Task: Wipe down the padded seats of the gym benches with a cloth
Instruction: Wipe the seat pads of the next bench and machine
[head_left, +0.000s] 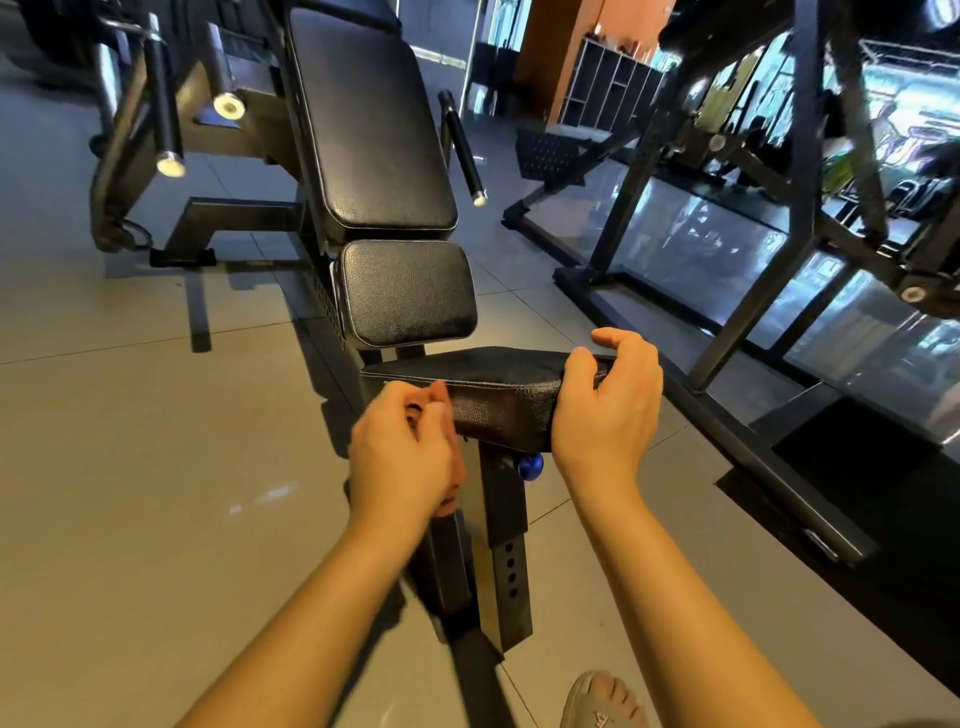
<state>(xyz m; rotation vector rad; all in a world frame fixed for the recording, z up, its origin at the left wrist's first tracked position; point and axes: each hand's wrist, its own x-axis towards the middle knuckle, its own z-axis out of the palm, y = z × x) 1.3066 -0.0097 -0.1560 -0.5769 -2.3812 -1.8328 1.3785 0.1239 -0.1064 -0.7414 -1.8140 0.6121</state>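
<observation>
— Two things could trip you up here. Start on the left. Your left grip sits at the front left edge of the seat pad, with the fingers curled round something dark. It's blurred, so I cannot tell whether that is the cloth, or whether you hold anything at all.

— If the cloth isn't in there, you'd be rubbing the pad with bare fingers and it would stay dirty. No cloth shows plainly anywhere.

— Further right, the blue knob sticks out just under the pad, beside your right wrist. I'd guess a hard sideways stroke could knock it.

— Your right grip is clamped over the pad's right front corner, thumb on the front face and fingers over the top. That steadies the pad, but the patch under it would likely be missed.

— Now the count, left to right. There are three white-capped bars, two left of the long back pad and one on its right.

— There are three pads: the long back pad, the small pad below it, and the seat pad nearest you. That leaves one knob, two grips, and one shoe at the bottom edge.
</observation>
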